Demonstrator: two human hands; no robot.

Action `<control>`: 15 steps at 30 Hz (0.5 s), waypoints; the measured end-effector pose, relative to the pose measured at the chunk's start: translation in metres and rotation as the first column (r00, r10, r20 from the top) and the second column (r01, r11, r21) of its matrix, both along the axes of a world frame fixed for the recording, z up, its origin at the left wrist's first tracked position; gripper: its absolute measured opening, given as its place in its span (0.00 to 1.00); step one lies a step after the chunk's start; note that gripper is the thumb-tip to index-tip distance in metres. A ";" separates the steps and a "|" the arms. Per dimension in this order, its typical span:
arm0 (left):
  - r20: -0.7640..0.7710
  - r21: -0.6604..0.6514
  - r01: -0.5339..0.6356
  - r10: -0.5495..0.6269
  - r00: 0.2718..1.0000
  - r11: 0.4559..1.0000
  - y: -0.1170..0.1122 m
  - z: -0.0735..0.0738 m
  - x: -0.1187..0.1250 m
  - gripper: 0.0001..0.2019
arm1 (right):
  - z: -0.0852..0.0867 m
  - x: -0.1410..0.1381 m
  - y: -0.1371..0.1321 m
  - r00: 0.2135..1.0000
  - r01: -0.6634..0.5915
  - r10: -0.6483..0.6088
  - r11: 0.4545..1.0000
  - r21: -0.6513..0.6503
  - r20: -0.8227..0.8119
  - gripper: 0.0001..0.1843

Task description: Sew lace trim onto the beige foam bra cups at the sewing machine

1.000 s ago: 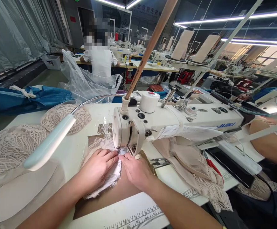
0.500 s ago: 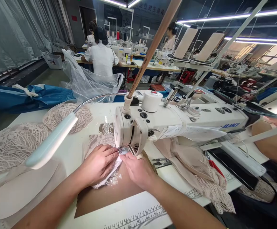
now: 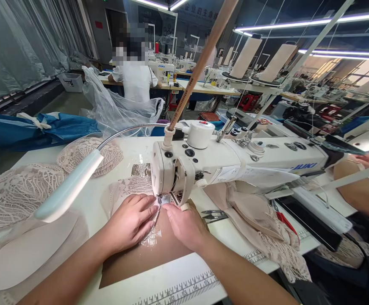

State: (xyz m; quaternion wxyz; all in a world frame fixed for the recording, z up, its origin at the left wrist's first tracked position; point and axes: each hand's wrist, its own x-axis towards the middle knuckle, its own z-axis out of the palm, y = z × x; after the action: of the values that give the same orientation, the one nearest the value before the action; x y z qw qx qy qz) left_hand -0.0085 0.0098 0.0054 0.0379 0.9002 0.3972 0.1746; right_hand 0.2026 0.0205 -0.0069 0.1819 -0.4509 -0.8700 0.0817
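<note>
A white JUKI sewing machine (image 3: 235,163) stands across the white table (image 3: 123,148). Under its needle lies a beige lace piece (image 3: 125,190). My left hand (image 3: 130,222) lies flat on the lace just left of the needle, fingers stretched toward it. My right hand (image 3: 184,224) presses the fabric edge down right in front of the presser foot, fingers close together. A brown sheet (image 3: 149,258) lies beneath both hands. Whether the right fingers pinch the edge is hidden.
A gooseneck lamp (image 3: 68,186) reaches over the table's left. Lace cups (image 3: 15,195) and a foam pad (image 3: 25,254) lie at left, beige garments (image 3: 260,228) and small snips (image 3: 214,216) at right. A ruler strip (image 3: 184,290) edges the front. Another person (image 3: 135,80) sits behind.
The lace has fed back under the needle, so less of it shows in front of my hands. Both hands have slid slightly toward the presser foot.
</note>
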 end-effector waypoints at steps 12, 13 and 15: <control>-0.005 -0.017 0.081 -0.081 0.997 0.997 -0.006 0.001 0.001 0.17 | 0.006 0.000 -0.004 0.985 -0.117 0.114 0.993 0.014 0.129 0.18; -0.012 -0.018 0.070 -0.070 0.997 0.997 -0.007 0.001 0.002 0.17 | 0.006 -0.001 -0.004 0.985 -0.108 0.105 0.994 0.017 0.138 0.19; -0.022 -0.013 0.052 -0.053 0.998 0.999 -0.007 -0.001 0.004 0.16 | 0.005 -0.002 -0.004 0.986 -0.092 0.088 0.996 0.020 0.141 0.19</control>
State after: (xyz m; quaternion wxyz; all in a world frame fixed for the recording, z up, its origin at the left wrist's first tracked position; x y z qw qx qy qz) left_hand -0.0045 0.0026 0.0048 0.0438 0.9119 0.3750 0.1611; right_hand 0.2003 0.0164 -0.0022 0.1225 -0.4133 -0.9011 0.0462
